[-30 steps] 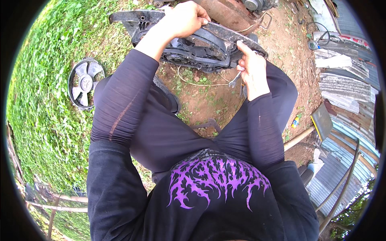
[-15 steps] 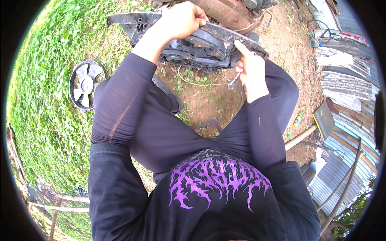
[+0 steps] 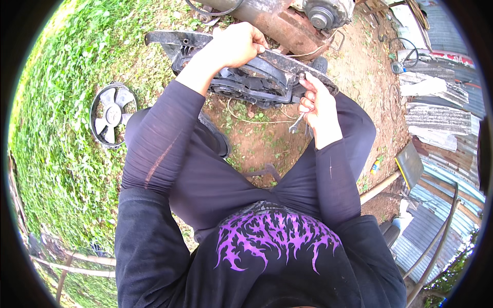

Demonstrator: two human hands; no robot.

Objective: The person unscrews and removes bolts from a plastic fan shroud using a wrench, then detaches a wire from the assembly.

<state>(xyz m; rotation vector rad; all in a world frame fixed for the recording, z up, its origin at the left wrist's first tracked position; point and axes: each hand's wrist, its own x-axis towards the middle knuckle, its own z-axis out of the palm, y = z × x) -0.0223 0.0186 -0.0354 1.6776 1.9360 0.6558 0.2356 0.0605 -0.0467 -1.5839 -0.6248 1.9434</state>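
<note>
A dirty black plastic fan shroud (image 3: 281, 62) stands across my knees, its long edge uppermost and a round ring below it. My left hand (image 3: 237, 46) is closed over that upper edge near its middle, thumb and fingers pinching it. Near the shroud's right end is my right hand (image 3: 320, 107), with the forefinger bent at a small fastening point on the edge. Its lower fingers are curled around a metal wrench (image 3: 295, 124), whose open end sticks out below the hand. The rest of the wrench is hidden in the palm.
A loose fan (image 3: 112, 114) with pale blades in a black ring lies on the grass at left. Beyond the shroud lies a rusty tank (image 3: 272, 18) with a motor (image 3: 322, 18). A long-handled tool (image 3: 409, 165) and corrugated sheets (image 3: 439, 118) lie at right.
My right forefinger, stretched out along the shroud before, is now bent at its edge. Both hands and the shroud sit lower in the picture, as does the ground around them.
</note>
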